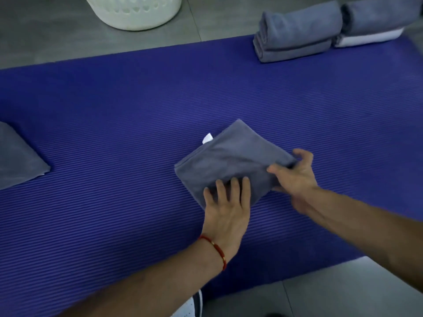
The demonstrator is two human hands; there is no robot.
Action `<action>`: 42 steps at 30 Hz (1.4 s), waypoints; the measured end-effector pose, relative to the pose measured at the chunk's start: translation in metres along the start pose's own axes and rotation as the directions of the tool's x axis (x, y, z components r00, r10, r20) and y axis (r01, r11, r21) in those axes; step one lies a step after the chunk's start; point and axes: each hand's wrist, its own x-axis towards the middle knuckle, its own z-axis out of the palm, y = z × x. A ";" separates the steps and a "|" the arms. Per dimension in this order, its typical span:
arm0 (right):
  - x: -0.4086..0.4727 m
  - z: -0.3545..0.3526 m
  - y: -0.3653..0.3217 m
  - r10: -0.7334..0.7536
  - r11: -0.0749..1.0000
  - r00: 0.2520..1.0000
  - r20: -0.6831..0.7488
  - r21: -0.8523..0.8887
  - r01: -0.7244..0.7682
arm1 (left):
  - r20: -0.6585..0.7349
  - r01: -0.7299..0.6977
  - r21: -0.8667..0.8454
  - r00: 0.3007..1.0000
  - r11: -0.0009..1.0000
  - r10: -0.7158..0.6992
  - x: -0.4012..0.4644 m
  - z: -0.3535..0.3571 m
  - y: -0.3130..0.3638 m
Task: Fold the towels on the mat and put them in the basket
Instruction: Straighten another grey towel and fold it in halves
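Grey floor tiles (57, 37) surround a ribbed purple mat (114, 133) that fills most of the view. At its middle the right hand (295, 179) pinches the right corner of a folded grey towel (231, 156), thumb on top and fingers curled round the edge, lifting that corner slightly. Just beside it, the left hand (225, 207) lies flat on the towel's near edge, fingers straight and spread, pressing the cloth onto the mat; a red cord bracelet (217, 250) circles that wrist. The towel lies as a tilted square, a small white label (207, 138) poking out at its far left edge. At the left border of the mat lies another grey towel (18, 156), partly out of view. On the far right corner of the mat sit a stack of folded grey towels (295, 40) and, touching it, a second stack (375, 24) with a white towel at the bottom. A white perforated basket (137, 12) stands on the floor beyond the mat; its inside cannot be seen
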 end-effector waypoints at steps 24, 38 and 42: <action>-0.031 -0.053 -0.010 0.008 0.071 0.503 0.864 -0.502 0.862 | 0.138 0.126 -0.733 0.990 0.669 -0.035 -0.060 -0.027 -0.124; 0.004 -0.027 -0.016 -0.146 0.400 0.884 0.444 -0.791 0.464 | -0.039 0.292 -0.714 0.891 0.637 -0.452 0.007 -0.005 -0.112; -0.015 -0.008 0.002 -0.485 -0.208 0.683 0.546 -0.831 0.516 | -0.052 0.299 -0.704 0.883 0.645 -0.466 0.012 -0.002 -0.114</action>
